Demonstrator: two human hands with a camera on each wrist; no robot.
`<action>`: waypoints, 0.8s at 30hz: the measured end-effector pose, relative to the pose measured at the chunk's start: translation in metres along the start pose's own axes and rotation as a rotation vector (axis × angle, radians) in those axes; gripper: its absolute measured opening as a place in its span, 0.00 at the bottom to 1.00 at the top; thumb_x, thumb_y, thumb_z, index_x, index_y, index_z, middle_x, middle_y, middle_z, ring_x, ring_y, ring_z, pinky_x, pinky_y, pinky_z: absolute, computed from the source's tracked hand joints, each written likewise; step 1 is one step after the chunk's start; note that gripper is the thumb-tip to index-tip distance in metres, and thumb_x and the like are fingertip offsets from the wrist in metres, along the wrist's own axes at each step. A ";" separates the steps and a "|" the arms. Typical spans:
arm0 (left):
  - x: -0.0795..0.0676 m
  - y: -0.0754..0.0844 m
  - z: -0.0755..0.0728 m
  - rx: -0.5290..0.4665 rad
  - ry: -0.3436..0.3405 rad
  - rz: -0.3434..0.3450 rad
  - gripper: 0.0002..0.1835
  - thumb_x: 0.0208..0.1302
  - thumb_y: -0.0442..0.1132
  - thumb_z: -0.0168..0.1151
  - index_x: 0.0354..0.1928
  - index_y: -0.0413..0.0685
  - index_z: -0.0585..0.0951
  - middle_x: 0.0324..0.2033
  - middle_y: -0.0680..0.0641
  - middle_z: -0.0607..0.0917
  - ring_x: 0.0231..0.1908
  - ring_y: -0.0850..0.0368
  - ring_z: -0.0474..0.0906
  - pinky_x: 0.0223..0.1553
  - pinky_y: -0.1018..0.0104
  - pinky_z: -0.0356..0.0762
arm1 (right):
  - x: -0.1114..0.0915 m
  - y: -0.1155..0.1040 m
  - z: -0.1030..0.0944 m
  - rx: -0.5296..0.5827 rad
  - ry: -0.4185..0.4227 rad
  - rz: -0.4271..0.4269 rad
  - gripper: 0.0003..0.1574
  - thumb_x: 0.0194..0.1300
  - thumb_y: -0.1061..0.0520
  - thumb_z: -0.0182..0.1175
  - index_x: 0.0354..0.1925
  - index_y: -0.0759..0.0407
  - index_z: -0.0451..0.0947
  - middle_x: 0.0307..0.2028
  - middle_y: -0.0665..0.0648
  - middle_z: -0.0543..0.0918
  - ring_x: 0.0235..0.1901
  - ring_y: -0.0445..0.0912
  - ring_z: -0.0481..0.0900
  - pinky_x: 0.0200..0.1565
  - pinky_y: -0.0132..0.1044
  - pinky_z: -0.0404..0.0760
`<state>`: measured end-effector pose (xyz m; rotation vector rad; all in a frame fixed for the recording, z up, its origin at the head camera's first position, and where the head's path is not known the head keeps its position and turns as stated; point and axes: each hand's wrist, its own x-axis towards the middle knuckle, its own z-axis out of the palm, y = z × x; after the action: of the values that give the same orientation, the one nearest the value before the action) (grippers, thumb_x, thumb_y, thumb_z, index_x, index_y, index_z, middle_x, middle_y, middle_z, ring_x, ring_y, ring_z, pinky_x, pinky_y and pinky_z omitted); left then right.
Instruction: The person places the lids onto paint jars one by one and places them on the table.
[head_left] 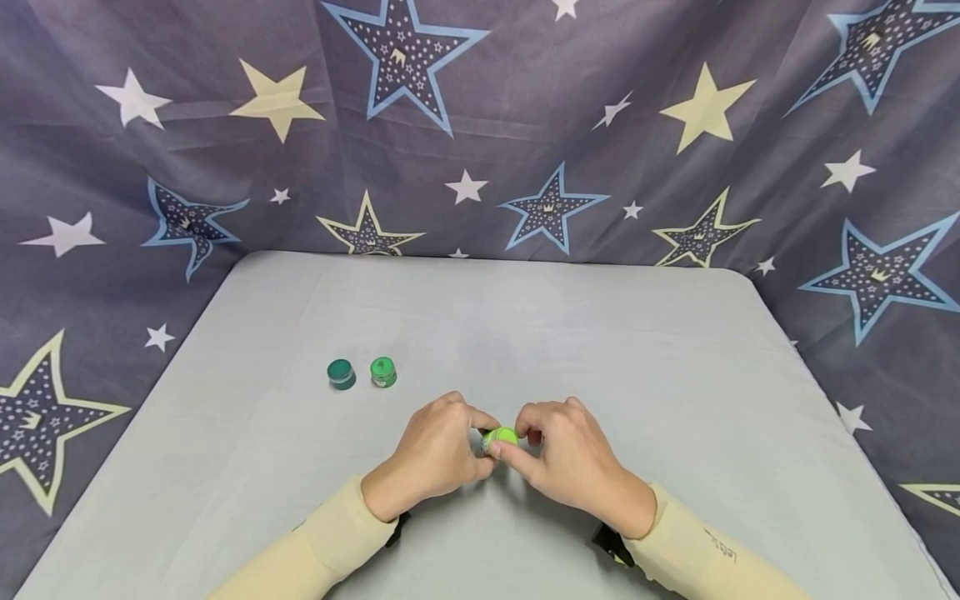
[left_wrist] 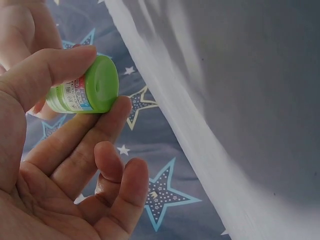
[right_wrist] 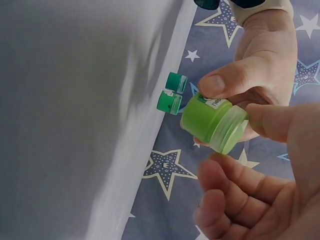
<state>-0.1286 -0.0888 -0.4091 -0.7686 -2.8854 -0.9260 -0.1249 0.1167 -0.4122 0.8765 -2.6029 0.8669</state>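
A small light green paint jar (head_left: 504, 436) with a printed label is held between both hands above the table. My left hand (head_left: 440, 442) pinches its body between thumb and fingers, the other fingers loosely bent. At the opposite end, my right hand (head_left: 572, 450) has its thumb and index finger on the clear lid (right_wrist: 229, 131). In the left wrist view the jar (left_wrist: 102, 84) lies on its side, its round green base facing outward.
Two more small jars stand on the grey table (head_left: 637, 350), left of centre: a dark teal one (head_left: 341, 375) and a green one (head_left: 383, 372), side by side. A dark cloth with stars (head_left: 465, 188) hangs behind and beside the table.
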 end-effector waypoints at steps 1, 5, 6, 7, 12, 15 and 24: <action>0.000 0.000 0.000 -0.001 0.000 0.001 0.16 0.45 0.42 0.83 0.39 0.50 0.93 0.32 0.53 0.88 0.28 0.64 0.69 0.25 0.70 0.69 | 0.000 0.000 0.000 0.000 0.003 0.001 0.22 0.59 0.40 0.75 0.21 0.48 0.77 0.17 0.42 0.73 0.18 0.32 0.63 0.30 0.36 0.63; 0.000 0.001 0.001 0.001 0.004 0.004 0.16 0.45 0.43 0.83 0.39 0.50 0.93 0.32 0.53 0.88 0.29 0.64 0.70 0.26 0.70 0.69 | 0.000 0.001 0.001 -0.008 0.012 0.001 0.25 0.59 0.40 0.75 0.19 0.47 0.72 0.15 0.39 0.66 0.16 0.32 0.60 0.29 0.36 0.62; 0.000 0.001 0.001 0.003 0.004 0.005 0.16 0.45 0.43 0.83 0.38 0.50 0.93 0.32 0.54 0.88 0.29 0.64 0.71 0.26 0.70 0.69 | 0.000 0.001 0.001 -0.011 0.013 0.000 0.26 0.59 0.40 0.75 0.18 0.47 0.72 0.15 0.39 0.66 0.16 0.32 0.60 0.28 0.36 0.62; 0.000 0.001 0.001 0.004 0.005 0.006 0.16 0.45 0.43 0.83 0.38 0.50 0.93 0.32 0.54 0.88 0.29 0.63 0.71 0.27 0.70 0.69 | 0.000 0.001 0.001 -0.014 0.014 -0.002 0.26 0.59 0.40 0.75 0.18 0.47 0.72 0.15 0.39 0.66 0.16 0.32 0.60 0.28 0.36 0.62; 0.000 0.001 0.001 0.008 0.009 0.008 0.15 0.45 0.44 0.83 0.38 0.52 0.93 0.31 0.55 0.88 0.29 0.64 0.71 0.26 0.70 0.69 | 0.001 0.002 0.001 -0.024 0.024 -0.004 0.26 0.59 0.39 0.75 0.18 0.48 0.72 0.14 0.39 0.66 0.15 0.31 0.60 0.28 0.35 0.63; 0.000 0.001 0.001 0.008 0.006 0.006 0.15 0.44 0.43 0.83 0.38 0.52 0.93 0.31 0.55 0.88 0.28 0.64 0.70 0.26 0.70 0.69 | 0.001 0.001 -0.001 -0.009 0.028 -0.006 0.24 0.58 0.39 0.75 0.21 0.50 0.76 0.16 0.40 0.69 0.17 0.33 0.62 0.29 0.35 0.64; 0.000 0.000 0.000 0.005 0.001 0.001 0.18 0.43 0.44 0.85 0.40 0.50 0.93 0.31 0.55 0.87 0.29 0.64 0.70 0.27 0.69 0.70 | 0.000 -0.001 -0.008 0.090 -0.076 -0.067 0.23 0.49 0.53 0.81 0.45 0.49 0.84 0.38 0.41 0.84 0.29 0.36 0.71 0.37 0.36 0.67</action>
<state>-0.1285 -0.0882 -0.4091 -0.7693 -2.8842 -0.9192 -0.1236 0.1212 -0.4052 1.0330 -2.5994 0.9566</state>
